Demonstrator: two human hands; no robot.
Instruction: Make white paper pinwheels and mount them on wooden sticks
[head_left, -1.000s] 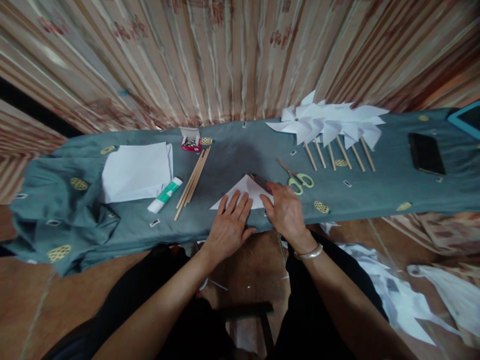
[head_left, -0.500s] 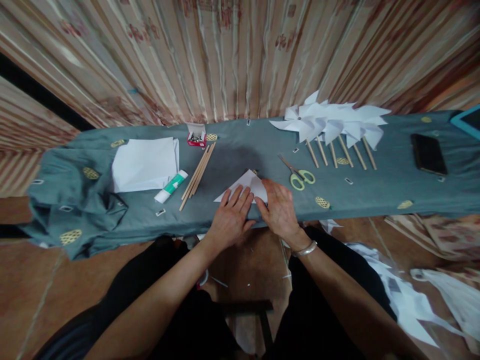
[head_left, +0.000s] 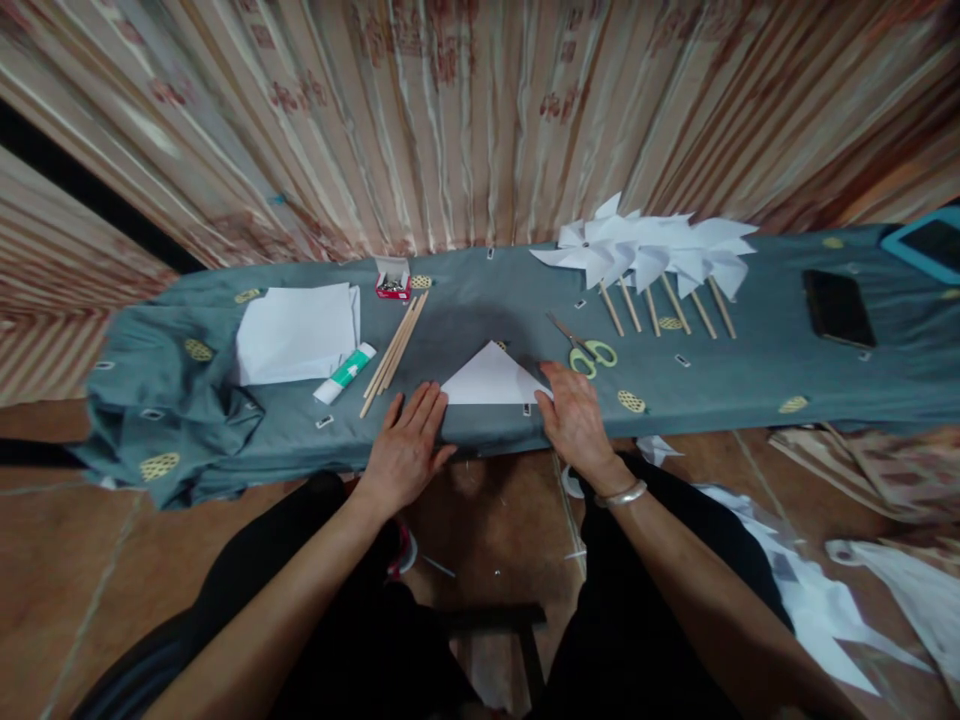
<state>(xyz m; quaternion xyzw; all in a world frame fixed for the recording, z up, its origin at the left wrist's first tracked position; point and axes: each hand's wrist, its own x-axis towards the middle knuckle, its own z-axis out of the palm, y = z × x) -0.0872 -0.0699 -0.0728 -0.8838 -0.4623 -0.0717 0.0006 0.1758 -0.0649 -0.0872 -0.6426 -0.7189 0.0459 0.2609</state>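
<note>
A sheet of white paper (head_left: 495, 378), folded into a triangle, lies on the cloth-covered table with its long edge toward me. My left hand (head_left: 409, 445) is flat, fingers stretched out, its fingertips touching the triangle's left corner. At the right corner rests my right hand (head_left: 577, 420), thumb and fingers apart, touching the paper without gripping it. Green-handled scissors (head_left: 589, 355) lie just beyond my right hand. Several wooden sticks (head_left: 394, 355) and a green-and-white glue stick (head_left: 345, 373) are to the left of the paper.
White paper pinwheels on sticks (head_left: 660, 250) lie at the back right, near a black phone (head_left: 838, 308). At left is a paper stack (head_left: 296, 335); a small red box (head_left: 392, 280) stands behind the sticks. Paper scraps (head_left: 817, 600) cover part of the floor.
My left hand has slid left, off the middle of the folded paper to its left corner. My right hand has shifted slightly right, and more of the triangle shows.
</note>
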